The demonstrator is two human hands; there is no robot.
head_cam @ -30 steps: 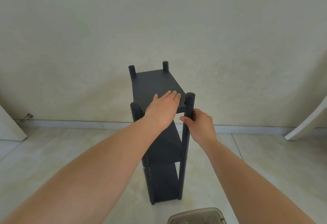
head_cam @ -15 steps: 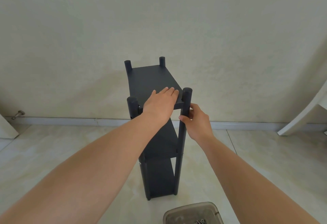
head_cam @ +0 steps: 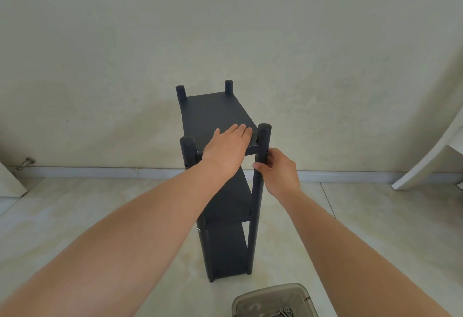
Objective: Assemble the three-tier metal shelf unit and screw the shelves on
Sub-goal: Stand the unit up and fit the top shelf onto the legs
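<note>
Gripping the near right post point(head_cam: 260, 166) of the dark metal shelf unit point(head_cam: 225, 216) just below the top shelf point(head_cam: 213, 111), the right hand point(head_cam: 278, 173) has its thumb on the side of the post facing the camera and its fingers curled round behind. The left hand point(head_cam: 225, 148) lies flat on the near end of the top shelf, palm down, fingers straight and close together, their tips pointing toward the near right post. The unit stands upright on the tiled floor point(head_cam: 75, 216), close to the wall point(head_cam: 225, 28) and its skirting. All three shelves sit between the four posts, whose round tops rise above the top shelf. A small silver screw head point(head_cam: 198, 229) shows on the near left post at the middle shelf. At the near edge of the floor a clear plastic container point(head_cam: 273, 301) holds a few metal screws point(head_cam: 284, 313). A white furniture leg point(head_cam: 426, 166) leans in at the right, and a metal doorstop point(head_cam: 26, 162) sticks out above the skirting at the left.
</note>
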